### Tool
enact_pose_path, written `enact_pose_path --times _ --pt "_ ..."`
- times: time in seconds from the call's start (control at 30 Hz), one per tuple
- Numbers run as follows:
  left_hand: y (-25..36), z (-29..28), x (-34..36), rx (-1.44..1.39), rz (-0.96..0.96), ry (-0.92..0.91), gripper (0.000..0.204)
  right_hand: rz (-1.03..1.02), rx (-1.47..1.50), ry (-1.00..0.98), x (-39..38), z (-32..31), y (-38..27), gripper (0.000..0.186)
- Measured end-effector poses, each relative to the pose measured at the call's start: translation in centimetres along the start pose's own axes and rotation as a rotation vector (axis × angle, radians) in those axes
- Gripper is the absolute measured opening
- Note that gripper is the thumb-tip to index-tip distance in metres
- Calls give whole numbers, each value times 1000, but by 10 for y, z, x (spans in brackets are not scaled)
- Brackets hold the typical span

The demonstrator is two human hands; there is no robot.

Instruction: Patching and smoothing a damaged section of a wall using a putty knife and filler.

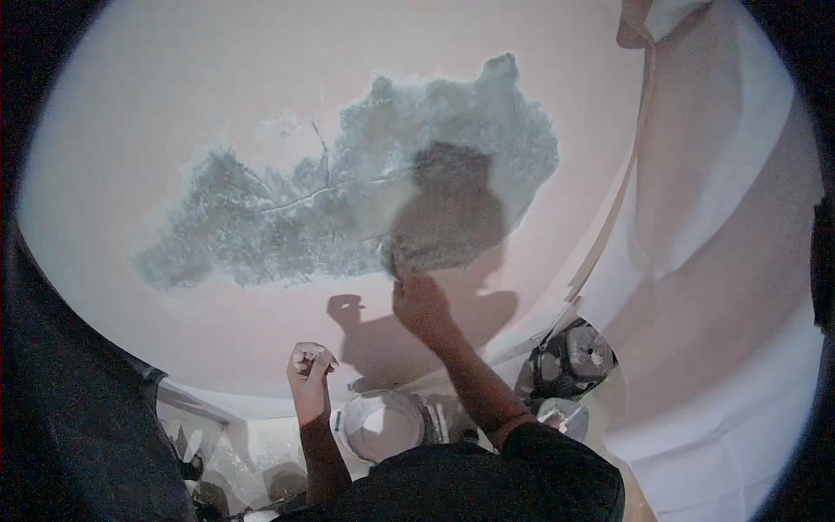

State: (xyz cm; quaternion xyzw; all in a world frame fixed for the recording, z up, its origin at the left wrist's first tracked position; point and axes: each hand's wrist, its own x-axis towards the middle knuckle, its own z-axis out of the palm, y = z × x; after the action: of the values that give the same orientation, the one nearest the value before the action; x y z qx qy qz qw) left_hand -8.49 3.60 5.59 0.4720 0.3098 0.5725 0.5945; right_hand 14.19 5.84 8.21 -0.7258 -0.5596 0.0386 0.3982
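Note:
A pale pinkish wall (pixel 252 331) fills most of the head view. Across it runs a ragged grey patch (pixel 296 230) with a thin, wavy crack line. My right hand (pixel 421 304) reaches up to the patch's lower edge. Its fingers are pinched together at the surface; a small dark shape shows at their tips, too dim to name. Lower and to the left, my left hand (pixel 310 367) is raised in front of the wall with its fingers curled in. Nothing shows in it, and its shadow on the wall has a looped outline. My head's shadow darkens the patch's right part.
Below my hands stands a round pale bucket (pixel 352 428). A dark, boxy piece of equipment (pixel 588 352) sits at the lower right, beside a smaller pale container (pixel 561 416). White sheeting (pixel 696 348) hangs along the right; dark fabric (pixel 78 391) borders the lower left.

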Motion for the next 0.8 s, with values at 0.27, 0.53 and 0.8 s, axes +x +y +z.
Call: enact_pose_path --times 0.27,0.53,0.8 --pt "0 -21 8 39 41 -108 7 -125 3 494 84 -106 1 44" --pt "-15 -28 12 -8 -11 -151 9 10 214 485 -52 53 140 18" --pt "-10 -10 18 57 -13 -144 9 96 -12 317 -25 -11 113 28"
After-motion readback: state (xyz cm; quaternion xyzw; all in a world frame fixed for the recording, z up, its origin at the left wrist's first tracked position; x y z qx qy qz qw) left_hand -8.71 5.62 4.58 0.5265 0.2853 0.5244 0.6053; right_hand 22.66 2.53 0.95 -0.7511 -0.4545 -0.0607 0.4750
